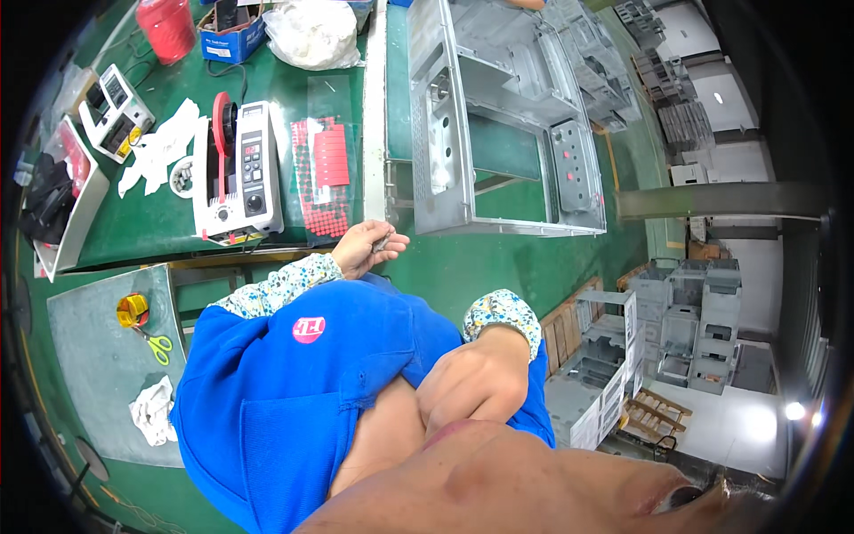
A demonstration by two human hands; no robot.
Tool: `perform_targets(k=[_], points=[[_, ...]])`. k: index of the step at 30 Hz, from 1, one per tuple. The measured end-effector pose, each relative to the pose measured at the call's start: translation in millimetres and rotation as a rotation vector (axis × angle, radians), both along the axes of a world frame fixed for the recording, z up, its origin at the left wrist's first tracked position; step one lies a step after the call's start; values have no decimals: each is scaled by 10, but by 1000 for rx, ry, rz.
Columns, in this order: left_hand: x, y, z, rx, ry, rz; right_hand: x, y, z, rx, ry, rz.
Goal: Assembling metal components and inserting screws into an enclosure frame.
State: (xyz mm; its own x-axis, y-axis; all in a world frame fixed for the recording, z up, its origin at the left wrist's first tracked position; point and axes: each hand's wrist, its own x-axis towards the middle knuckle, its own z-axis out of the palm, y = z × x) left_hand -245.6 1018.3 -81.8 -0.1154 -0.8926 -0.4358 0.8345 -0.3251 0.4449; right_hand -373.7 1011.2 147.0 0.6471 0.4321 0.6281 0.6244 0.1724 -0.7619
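Observation:
My left hand [359, 250] is held palm up near the table's front edge. Its fingers curl loosely around a small greyish metal-looking piece [382, 241], too small to name. Beyond it and to the right stands a large grey metal frame housing [445, 200] with round holes in its side panels. My right hand [480, 378] is drawn in close against my upper body, its fingers folded under. Whatever those fingers hold, if anything, is hidden. Both sleeves have patterned cuffs below blue clothing.
On the green table [294, 84] are a white tape dispenser [245, 173], a sheet of red stickers [320, 173], white cloths [165, 147] and a blue box [229, 40]. A lower side table [98, 356] holds green-handled scissors [159, 347] and yellow tape [132, 310]. Grey housings [592, 374] stand at right.

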Motion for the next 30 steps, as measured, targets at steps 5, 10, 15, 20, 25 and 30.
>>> perform_targets(k=[5,10,15,20,25,30], points=[[-7,-7,-12,11,-19,-5,-22,-28,-20,38,-33,23],[-24,-38,-21,2,-16,-26,-78,-57,76,22,-149,-42],[11,-58,-63,19,-24,-37,-175,-248,110,97,-254,-241],[23,-95,25,14,-4,-58,-206,-547,-21,338,-200,-855],[28,-166,-31,-9,2,-64,-172,-888,-280,917,79,-1151],[47,-195,-77,18,-4,-68,-165,-1054,-506,1024,137,-1245]])
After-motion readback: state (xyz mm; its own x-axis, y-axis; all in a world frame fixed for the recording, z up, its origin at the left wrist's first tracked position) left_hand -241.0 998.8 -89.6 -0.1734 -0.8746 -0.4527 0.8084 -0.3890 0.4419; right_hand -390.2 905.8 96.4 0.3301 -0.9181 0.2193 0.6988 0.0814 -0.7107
